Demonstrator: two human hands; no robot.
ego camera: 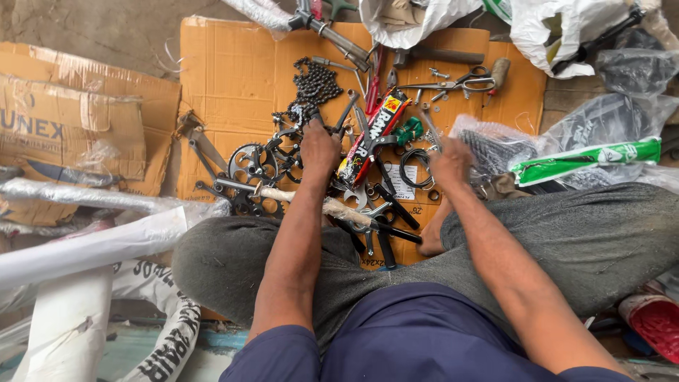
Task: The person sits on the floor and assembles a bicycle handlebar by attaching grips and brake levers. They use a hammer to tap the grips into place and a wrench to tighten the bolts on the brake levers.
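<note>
Two bare hands reach down from the head camera's view onto a flat sheet of brown corrugated cardboard strewn with bicycle parts and tools. Taking the long red, yellow and black printed packet near the sheet's middle as the landmark, the left hand lies just to its left, knuckles up and fingers curled down into the tangle of black metal parts; what it pinches, if anything, cannot be told. That hand sits at the near end of a black bicycle chain, which runs away up the cardboard, beyond and left of the packet, so the left hand is clearly the nearer one to it. A dark toothed chainring with its crank arm lies left of the packet, just beside the left hand. The right hand is right of the packet and blurred, fingers bent over a small coil of black wire; whether it grips anything cannot be told. Steel scissors with dark handles lie beyond and right of the packet, well apart from both hands. A paper-wrapped metal tube crosses nearer than the packet, under the left forearm.
</note>
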